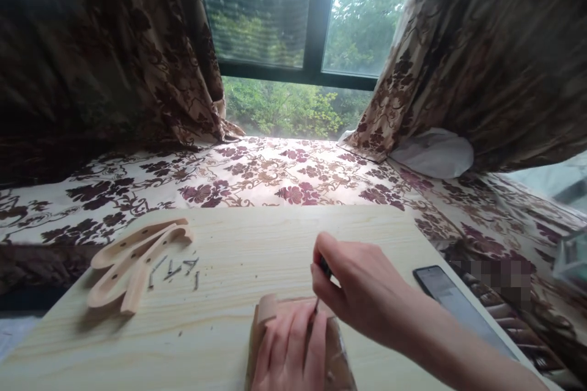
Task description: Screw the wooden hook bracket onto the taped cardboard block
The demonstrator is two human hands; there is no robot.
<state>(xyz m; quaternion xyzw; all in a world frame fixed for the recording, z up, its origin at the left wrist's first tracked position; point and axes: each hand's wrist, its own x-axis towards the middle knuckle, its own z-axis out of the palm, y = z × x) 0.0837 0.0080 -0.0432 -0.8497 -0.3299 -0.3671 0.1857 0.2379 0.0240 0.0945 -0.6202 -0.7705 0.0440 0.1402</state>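
My right hand (351, 272) is closed round the dark handle of a screwdriver (326, 267), whose thin shaft points down between the fingers of my left hand. My left hand (292, 345) presses over a pale wooden piece (268, 306) and holds it against a brown block (337, 357) that looks wrapped in clear tape. The fingers hide most of the piece, and the screwdriver's tip is hard to make out. To the left lie curved wooden pieces (114, 281) with dark holes, beside several loose screws (172, 270).
The light wood-grain table (257, 244) carries small dark crumbs. A phone (458, 305) lies along its right edge. Beyond stretches a flowered cloth (293, 177) below a window (316, 24), with curtains (160, 49) at both sides. A white bag (435, 154) rests at the back right.
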